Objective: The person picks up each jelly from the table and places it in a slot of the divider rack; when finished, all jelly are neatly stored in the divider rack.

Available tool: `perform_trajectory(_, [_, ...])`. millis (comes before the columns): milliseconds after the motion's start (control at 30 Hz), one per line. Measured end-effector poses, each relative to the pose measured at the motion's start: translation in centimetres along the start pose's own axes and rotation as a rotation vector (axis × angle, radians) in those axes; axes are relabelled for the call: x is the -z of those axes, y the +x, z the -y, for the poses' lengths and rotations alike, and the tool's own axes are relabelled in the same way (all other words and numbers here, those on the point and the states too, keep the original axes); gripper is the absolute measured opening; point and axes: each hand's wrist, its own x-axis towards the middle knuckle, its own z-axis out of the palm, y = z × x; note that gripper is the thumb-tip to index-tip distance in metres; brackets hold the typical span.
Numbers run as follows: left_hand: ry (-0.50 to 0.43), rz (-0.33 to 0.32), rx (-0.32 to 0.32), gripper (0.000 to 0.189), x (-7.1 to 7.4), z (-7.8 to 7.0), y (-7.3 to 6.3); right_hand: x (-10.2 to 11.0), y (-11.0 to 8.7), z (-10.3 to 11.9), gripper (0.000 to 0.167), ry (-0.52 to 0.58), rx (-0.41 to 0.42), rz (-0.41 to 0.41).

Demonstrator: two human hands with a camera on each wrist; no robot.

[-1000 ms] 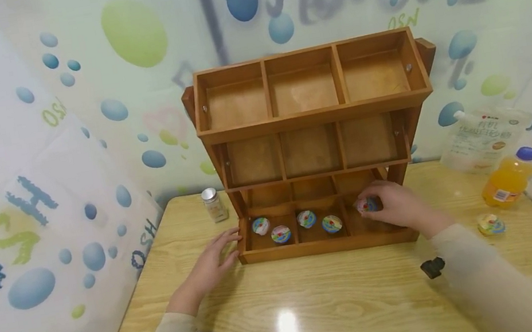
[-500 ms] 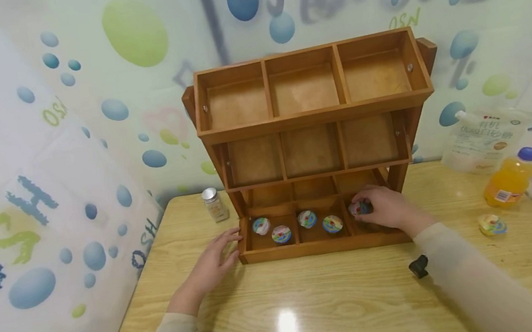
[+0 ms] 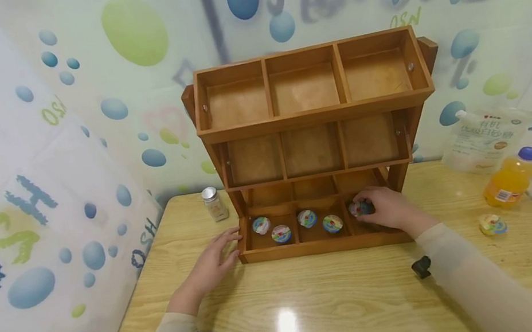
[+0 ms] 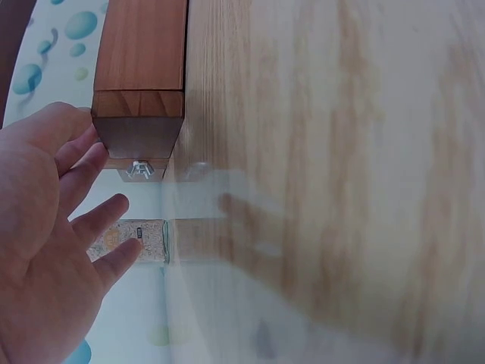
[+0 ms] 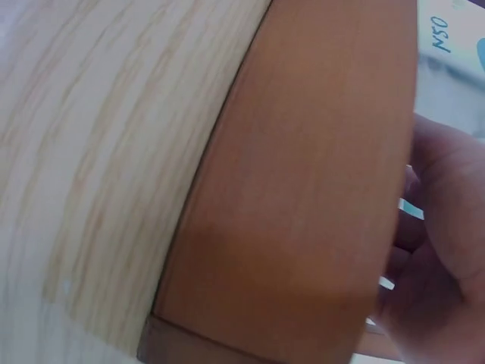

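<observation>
A brown wooden tiered shelf (image 3: 331, 245) with three rows of compartments stands on the table. My right hand (image 3: 389, 208) reaches into its bottom right compartment and pinches a small jelly cup (image 3: 359, 208) there, partly covered by the fingers. Two more jelly cups (image 3: 281, 234) with printed lids sit in the bottom left compartment, and another two cups (image 3: 332, 224) in the middle one. My left hand (image 3: 213, 262) touches the shelf's left end with its fingertips, fingers fairly straight and spread. In the right wrist view the shelf's front board (image 5: 295, 182) hides most of the fingertips.
A shaker jar (image 3: 214, 204) with a metal lid stands left of the shelf. On the right are a white pouch (image 3: 487, 141), an orange drink bottle (image 3: 510, 179) and a yellowish jelly cup (image 3: 492, 225) on the table (image 3: 350, 303). Patterned sheeting closes in the back and sides.
My right hand has shifted slightly left inside the bottom right compartment, carrying the jelly cup toward the divider. Over the last half second it has hardly moved. My left hand has stayed still.
</observation>
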Motion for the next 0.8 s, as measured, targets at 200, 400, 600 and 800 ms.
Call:
perform_trajectory(200, [-0.010,0.007,0.012,0.041,0.2,0.1,-0.1,0.7,-1.2,0.2,0.044,0.012,0.025,-0.030])
perform_trajectory(400, [-0.008,-0.001,-0.007,0.040,-0.1,0.2,0.0,2.2,-3.4,0.1,0.040,-0.048,0.025,-0.079])
perform_trajectory(600, [-0.009,-0.008,-0.022,0.040,-0.1,0.1,0.1,3.9,-5.8,-0.3,0.038,-0.088,0.032,-0.092])
perform_trajectory(800, [-0.003,-0.003,-0.020,0.040,-0.1,0.1,0.0,5.2,-8.1,-1.3,0.038,-0.113,0.004,-0.089])
